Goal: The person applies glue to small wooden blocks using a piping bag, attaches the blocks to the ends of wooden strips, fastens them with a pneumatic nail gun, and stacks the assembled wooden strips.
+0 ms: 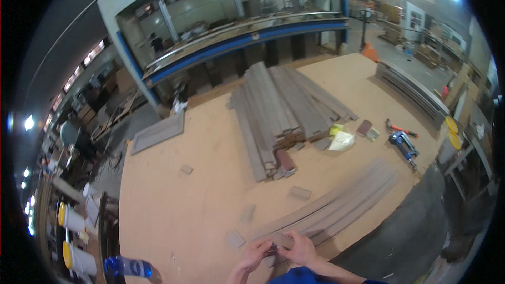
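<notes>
At the near edge of the table, my left hand (255, 254) and my right hand (301, 250) are close together, fingers closed on a small grey-brown wooden piece (283, 240). Its lower end is hidden by my fingers. Just beyond my hands lie several long grey-brown wooden strips (347, 200), blurred, running to the right. Small wooden blocks lie close by: one block (235, 239) left of my left hand and another block (300, 193) farther up the table.
A large pile of grey strips (279, 100) covers the table's (200, 205) far middle, with a dark red sanding block (285, 160) at its near end. A framed panel (158, 134) lies left. Right are a hammer (404, 129), blue power tool (404, 146) and white packet (342, 141). A blue bottle (126, 266) is near left.
</notes>
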Motion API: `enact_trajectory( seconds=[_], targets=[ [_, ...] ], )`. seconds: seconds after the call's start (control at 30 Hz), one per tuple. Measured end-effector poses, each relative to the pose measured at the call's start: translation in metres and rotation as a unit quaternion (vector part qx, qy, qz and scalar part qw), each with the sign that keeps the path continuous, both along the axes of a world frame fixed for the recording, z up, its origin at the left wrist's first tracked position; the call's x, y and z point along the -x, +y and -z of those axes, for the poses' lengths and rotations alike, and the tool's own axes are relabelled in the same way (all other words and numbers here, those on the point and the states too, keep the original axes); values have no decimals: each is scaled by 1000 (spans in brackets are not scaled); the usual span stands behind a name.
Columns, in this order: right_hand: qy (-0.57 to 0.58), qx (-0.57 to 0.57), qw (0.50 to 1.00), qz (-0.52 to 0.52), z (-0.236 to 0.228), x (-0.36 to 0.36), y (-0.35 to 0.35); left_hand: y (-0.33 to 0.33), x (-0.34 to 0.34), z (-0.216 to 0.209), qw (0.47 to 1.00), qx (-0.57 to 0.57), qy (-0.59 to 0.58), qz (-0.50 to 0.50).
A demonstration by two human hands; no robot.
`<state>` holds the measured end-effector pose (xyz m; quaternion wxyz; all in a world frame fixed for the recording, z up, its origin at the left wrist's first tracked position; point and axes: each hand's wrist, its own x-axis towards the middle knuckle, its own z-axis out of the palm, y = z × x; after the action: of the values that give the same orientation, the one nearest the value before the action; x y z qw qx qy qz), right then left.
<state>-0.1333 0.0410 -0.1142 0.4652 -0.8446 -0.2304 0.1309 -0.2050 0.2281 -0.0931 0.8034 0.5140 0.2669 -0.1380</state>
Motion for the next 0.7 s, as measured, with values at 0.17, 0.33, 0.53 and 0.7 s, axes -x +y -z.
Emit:
enact_trajectory(
  seconds=[0.17,0.33,0.53,0.7],
  targets=[
    [-85,-28,996,-17,7,-4,3,1,-6,9,994,-108,-18,-8],
    [-102,7,989,-105,10,-14,15,5,-15,31,984,-163,46,-53],
    [-187,18,980,69,29,-131,1,19,-2,39,957,-185,-52,-218],
    [-150,118,973,132,64,-230,-43,55,3,54,876,-456,-5,-159]
  ],
)
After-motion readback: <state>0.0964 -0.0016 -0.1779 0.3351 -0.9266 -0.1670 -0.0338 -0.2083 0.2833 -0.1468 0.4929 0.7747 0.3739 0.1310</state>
